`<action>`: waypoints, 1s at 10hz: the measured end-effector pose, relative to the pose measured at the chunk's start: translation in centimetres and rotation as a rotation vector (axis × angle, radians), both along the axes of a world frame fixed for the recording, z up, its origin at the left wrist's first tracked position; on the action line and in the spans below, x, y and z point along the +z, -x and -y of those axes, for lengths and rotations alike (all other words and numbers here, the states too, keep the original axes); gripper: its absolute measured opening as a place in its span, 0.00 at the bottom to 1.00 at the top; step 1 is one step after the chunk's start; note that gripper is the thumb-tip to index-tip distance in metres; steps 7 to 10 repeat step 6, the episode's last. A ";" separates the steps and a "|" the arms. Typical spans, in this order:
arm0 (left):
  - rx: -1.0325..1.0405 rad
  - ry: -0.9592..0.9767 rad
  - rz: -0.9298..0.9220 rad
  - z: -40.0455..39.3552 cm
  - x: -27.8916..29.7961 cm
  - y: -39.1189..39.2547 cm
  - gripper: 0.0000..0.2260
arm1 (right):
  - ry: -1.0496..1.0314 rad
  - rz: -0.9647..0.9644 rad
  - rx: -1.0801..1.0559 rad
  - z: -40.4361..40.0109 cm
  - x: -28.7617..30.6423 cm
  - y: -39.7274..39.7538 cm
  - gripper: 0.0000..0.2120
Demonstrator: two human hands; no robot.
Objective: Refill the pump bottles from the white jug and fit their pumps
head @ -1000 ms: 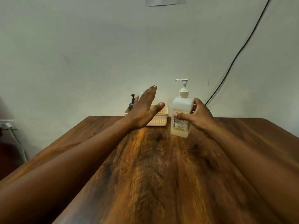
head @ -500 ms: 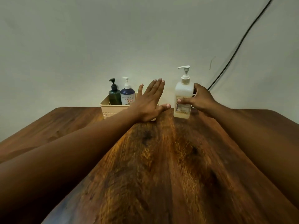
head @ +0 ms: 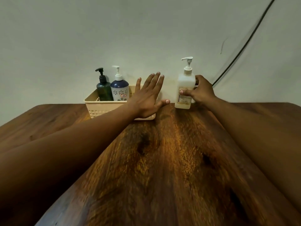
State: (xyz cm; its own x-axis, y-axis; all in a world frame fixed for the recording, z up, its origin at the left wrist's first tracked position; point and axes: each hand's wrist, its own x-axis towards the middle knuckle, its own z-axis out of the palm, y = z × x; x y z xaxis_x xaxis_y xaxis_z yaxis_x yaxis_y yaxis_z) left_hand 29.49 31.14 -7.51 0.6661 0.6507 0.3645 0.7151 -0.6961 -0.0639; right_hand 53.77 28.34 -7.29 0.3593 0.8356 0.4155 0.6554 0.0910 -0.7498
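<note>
A white pump bottle [head: 185, 88] with its pump fitted stands at the far edge of the wooden table [head: 162, 160], and my right hand [head: 202, 92] grips its side. My left hand [head: 146, 98] hovers flat with fingers spread, in front of the right half of a cream basket [head: 101, 108]. Inside the basket stand a dark green pump bottle [head: 104, 90] and a white-and-blue flowered pump bottle [head: 119, 91], both with pumps on. No white jug is in view.
A pale wall rises right behind the table's far edge. A black cable [head: 244, 44] runs down the wall at the right, ending behind my right hand. The table's left corner is rounded.
The view has shifted, so the basket with its two bottles shows fully. My right hand has kept its grip on the white bottle, which now stands on the table. My left hand stays spread.
</note>
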 end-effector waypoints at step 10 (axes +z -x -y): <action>0.037 -0.066 0.044 0.5 1.8 1.1 0.41 | -0.034 0.062 -0.097 0.2 -0.9 0.4 0.37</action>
